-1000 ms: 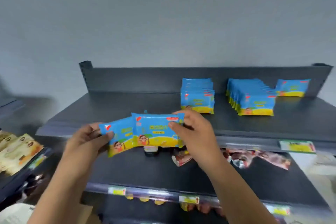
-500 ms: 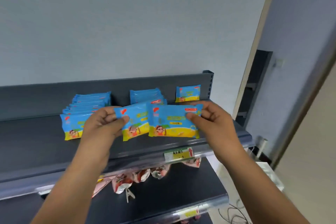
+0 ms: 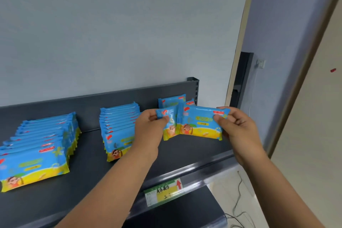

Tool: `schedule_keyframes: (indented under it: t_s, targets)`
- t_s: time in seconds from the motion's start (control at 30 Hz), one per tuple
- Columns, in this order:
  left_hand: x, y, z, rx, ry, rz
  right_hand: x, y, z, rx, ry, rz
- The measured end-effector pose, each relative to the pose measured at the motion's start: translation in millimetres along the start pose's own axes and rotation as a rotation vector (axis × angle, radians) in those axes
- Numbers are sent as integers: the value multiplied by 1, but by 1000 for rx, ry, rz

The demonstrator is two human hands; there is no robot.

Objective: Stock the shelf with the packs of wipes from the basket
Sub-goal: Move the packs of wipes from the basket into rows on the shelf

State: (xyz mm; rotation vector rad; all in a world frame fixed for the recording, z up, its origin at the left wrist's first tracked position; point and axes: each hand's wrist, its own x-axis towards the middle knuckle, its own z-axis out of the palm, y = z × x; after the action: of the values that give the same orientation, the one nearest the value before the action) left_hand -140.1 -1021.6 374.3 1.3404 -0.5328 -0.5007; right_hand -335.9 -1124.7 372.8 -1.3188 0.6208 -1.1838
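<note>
The dark grey metal shelf [image 3: 88, 181] is stocked with overlapping wipes packs in two rows, a left row [image 3: 37, 153] and a middle row [image 3: 118, 127], with further packs [image 3: 172, 100] propped at the back right.

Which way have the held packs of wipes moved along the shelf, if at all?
Yes: held packs went rightward, from left of the left row to the shelf end by the upright post.

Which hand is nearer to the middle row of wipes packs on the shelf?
Left. The left hand is just beside the middle row, at its right edge; the right hand is further right, beyond the held packs.
</note>
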Motion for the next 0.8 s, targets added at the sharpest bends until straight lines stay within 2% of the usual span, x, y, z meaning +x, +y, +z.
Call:
schedule_keyframes:
  t_s: [0.13, 0.4, 0.63, 0.8]
  targets:
    - [44, -18, 28, -11, 104, -76, 28, 5, -2, -33, 10, -33]
    - [94, -45, 72, 115, 217, -37, 88, 6, -15, -125, -73, -20]
    - [127, -51, 87, 141, 460, -78, 143, 11, -21, -264, -178, -42]
    - [139, -56, 96, 166, 474, -42, 164, 26, -12, -253, -273, -36]
